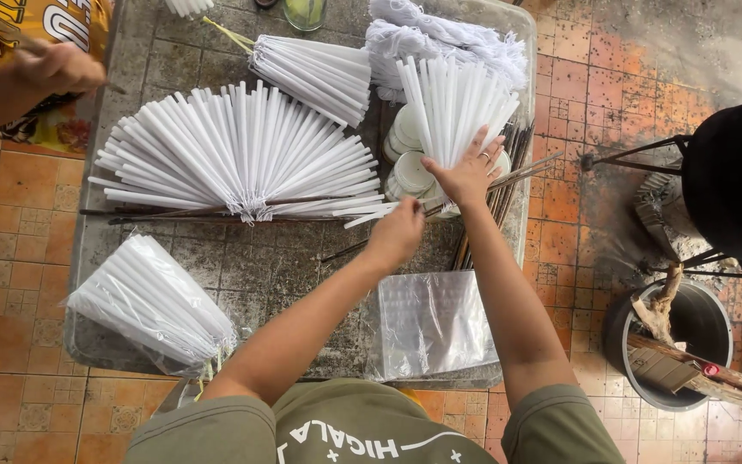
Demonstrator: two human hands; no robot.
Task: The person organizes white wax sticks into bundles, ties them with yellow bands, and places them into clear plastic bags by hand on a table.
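While my right hand (467,172) lies spread, fingers splayed and palm down, on the lower end of an upright fan of white paper sticks (455,103) near the far right corner of the surface (251,266), my left hand (395,234) is closed around the tips of a few loose white sticks (362,211) just beside it, toward the middle. A ring shows on one finger of the right hand. Under and beside that fan sit round white spools (407,153), partly hidden, and a bunch of thin dark skewers (483,232) runs along the right edge.

Across the middle of the surface, a large fan of white sticks (234,155) is spread wide, its ends gathered over a long dark rod (216,211) that lies crosswise. Behind it, toward the far edge, lies a tied bundle of white sticks (315,73), and a heap of frayed white tassels (448,39) fills the far right corner. Near the left corner on my side rests a clear bag packed with white sticks (152,305); an empty clear plastic bag (429,325) lies at the near edge, between my arms.

Another person's hand (57,64) shows at the far left corner, closed on something thin. On the tiled floor (577,77) to my right stands a grey bucket (680,331) holding scrap wood.
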